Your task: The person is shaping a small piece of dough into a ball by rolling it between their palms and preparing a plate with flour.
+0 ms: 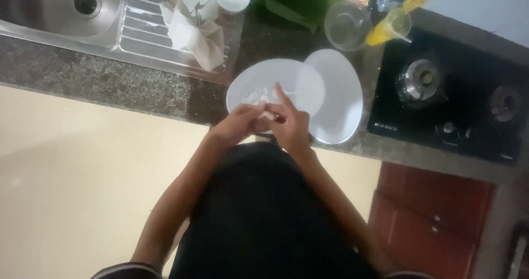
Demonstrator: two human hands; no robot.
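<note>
Fingers (268,112) around small white piece (269,115)

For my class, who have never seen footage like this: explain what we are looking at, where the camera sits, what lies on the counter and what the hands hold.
There is one picture, taken by a camera worn on a person's head, looking straight down. No machine is involved: the left hand and right hand meet over a white plate, pinching something small and pale; the blur hides what it is. A second white plate lies beside it, partly under the first. On the stone counter also sit a steel sink, a crumpled cloth, a clear glass bowl and a black gas stove.
</note>
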